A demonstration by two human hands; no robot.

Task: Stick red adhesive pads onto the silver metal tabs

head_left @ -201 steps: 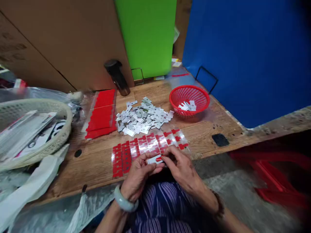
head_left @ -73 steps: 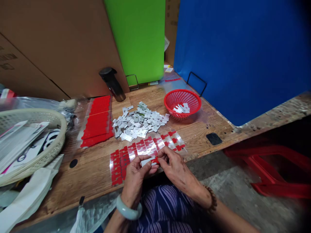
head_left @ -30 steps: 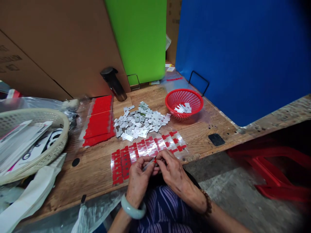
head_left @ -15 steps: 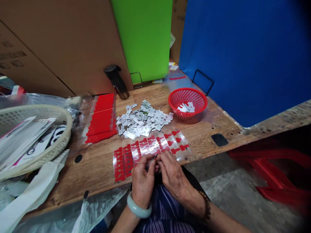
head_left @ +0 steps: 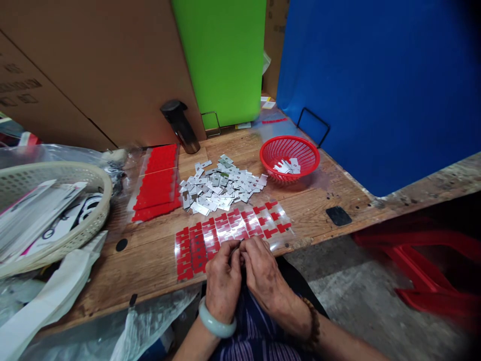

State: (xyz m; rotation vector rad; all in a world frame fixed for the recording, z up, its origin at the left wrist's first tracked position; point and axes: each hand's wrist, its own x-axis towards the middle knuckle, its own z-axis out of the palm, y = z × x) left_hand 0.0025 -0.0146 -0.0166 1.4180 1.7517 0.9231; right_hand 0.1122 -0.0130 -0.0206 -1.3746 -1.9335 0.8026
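Note:
My left hand [head_left: 224, 276] and my right hand [head_left: 263, 271] meet at the table's front edge, fingertips pinched together. Whatever small piece they hold is almost wholly hidden by the fingers; only a dark sliver shows between them. Just beyond my hands lies a clear sheet of red stickers [head_left: 195, 245], T-shaped pieces in rows, with gaps at its right end. Behind that sheet is a loose heap of small flat metal plates [head_left: 221, 185] with holes. A red plastic basket [head_left: 289, 145] to the right of the heap has several similar plates in it.
Stacked red sticker sheets [head_left: 158, 183] lie left of the heap, near a dark flask [head_left: 181, 128]. A cream basket [head_left: 101, 180] with printed cards fills the left side. Green [head_left: 221, 60] and blue [head_left: 376, 90] boards stand behind. A red stool [head_left: 424, 271] is on the floor at right.
Both hands have drawn closer together and turned slightly, the fingertips now covering more of the small piece between them. The things on the table look unchanged.

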